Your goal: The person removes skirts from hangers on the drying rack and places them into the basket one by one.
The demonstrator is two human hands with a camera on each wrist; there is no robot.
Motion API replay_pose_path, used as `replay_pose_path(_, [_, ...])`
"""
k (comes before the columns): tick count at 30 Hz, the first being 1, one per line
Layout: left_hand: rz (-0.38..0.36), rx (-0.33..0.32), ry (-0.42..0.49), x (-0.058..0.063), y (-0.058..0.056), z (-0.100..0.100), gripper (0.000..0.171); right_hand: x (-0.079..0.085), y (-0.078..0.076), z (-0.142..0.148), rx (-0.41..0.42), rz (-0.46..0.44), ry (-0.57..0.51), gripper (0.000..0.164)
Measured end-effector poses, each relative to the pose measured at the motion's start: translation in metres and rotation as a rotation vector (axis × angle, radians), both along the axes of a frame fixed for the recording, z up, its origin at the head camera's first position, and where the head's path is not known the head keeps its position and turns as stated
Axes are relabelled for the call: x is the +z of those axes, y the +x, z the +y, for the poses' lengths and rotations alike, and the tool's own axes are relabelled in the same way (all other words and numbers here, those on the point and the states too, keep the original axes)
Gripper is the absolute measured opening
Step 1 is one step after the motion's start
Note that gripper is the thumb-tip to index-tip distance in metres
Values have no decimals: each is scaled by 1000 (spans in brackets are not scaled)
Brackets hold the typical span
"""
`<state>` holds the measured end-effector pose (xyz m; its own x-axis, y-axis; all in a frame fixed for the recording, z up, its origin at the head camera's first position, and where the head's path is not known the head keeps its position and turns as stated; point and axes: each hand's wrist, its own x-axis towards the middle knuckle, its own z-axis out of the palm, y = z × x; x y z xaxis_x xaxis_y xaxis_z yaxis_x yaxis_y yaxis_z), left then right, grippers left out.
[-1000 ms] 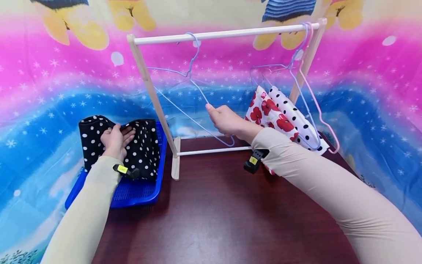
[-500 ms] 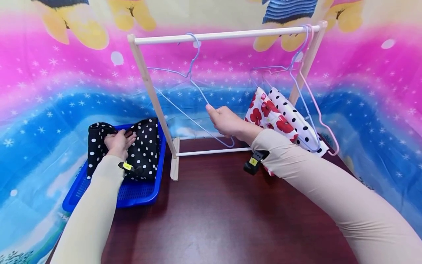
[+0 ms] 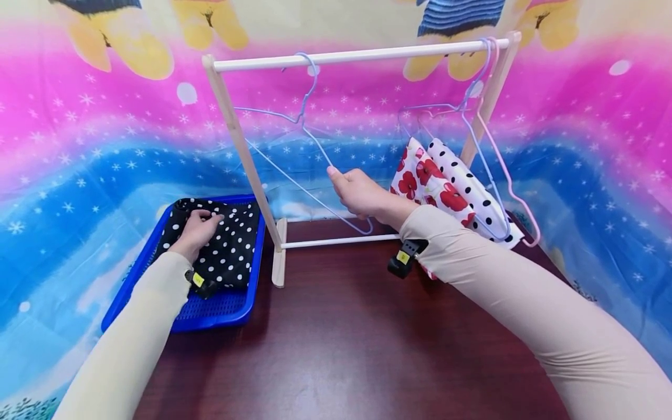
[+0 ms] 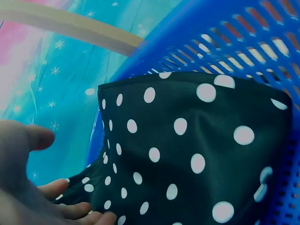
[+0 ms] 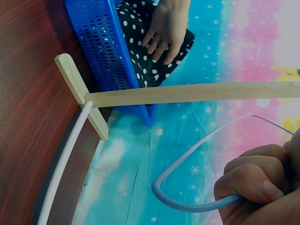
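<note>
Black cloth [image 3: 228, 245]: now flatter in basket [image 3: 142, 254], 8–9 o'clock; unhung, we judge.
Left hand [image 3: 198, 232]: loosely spread over cloth, no grip we see.
Right hand [image 3: 362, 192]: curled round lavender hanger [image 3: 317, 144], 11 o'clock.

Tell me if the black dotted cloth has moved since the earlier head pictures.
Yes: the cloth has dropped lower and shifted toward the rack's left post.

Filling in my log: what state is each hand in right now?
Left hand: open, at the black polka-dot cloth.
Right hand: closed, holding the blue hanger.
</note>
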<state>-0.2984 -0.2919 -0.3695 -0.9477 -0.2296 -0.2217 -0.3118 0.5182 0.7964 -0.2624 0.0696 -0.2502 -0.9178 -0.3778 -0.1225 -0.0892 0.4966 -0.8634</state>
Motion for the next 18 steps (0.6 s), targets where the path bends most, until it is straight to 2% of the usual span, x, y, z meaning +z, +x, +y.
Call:
replay_pose_path(2, [-26,-89,-110,2,5,-1,75,0,0,0,-1,0,1,63])
replay_pose_path(5, [-54,-194,-211,5,12,-2,82,0,0,0,0,-3,-2,63])
replay_pose_path(8, [-43,-277,-323,3,15,-4,90,-1,0,-1,-1,-15,-10,63])
replay_pose_path(11, [-25,-362,-475,1,17,-4,98,-1,0,-3,1,-27,-15,63])
replay_pose_path(14, [-54,-414,-603,0,22,-3,105,-1,0,-4,4,-27,-13,63])
replay_pose_path(18, [-150,-429,-663,-2,30,-2,112,-1,2,-5,6,-22,-13,63])
